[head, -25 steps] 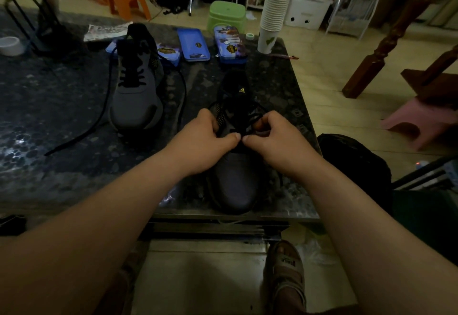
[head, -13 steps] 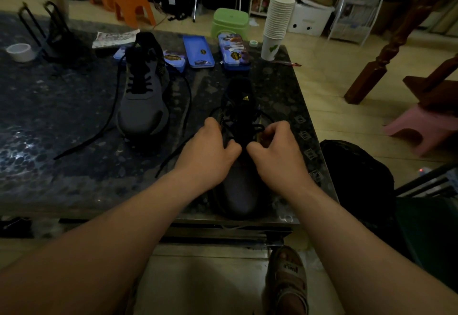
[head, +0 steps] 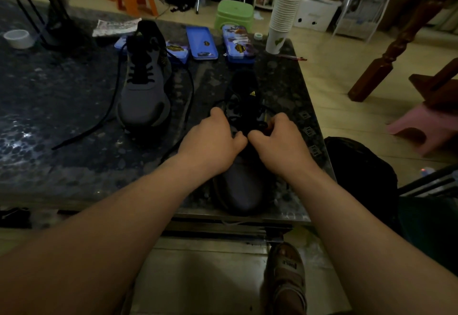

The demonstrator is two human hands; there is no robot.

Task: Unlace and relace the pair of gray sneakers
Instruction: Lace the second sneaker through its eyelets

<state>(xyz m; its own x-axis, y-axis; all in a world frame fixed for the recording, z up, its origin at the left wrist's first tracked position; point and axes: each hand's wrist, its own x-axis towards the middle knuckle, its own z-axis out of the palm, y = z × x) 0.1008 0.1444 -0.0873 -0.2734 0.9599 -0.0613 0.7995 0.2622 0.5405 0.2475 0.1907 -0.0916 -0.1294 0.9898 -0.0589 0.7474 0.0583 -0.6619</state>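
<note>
Two gray sneakers stand on a dark speckled table. The near sneaker points its toe at me by the front edge. My left hand and my right hand rest on its middle, thumbs almost touching, both pinching its black lace at the lower eyelets. The far sneaker stands to the left, partly laced, with its long black lace ends trailing loose over the table.
Blue tins and a tall stack of paper cups line the table's far edge, with a white tape roll at far left. A dark bag sits right of the table. A sandalled foot is below.
Both hands have slid a little toward the toe along the near sneaker while staying on its lace. The view has tilted slightly; the far sneaker has not moved.
</note>
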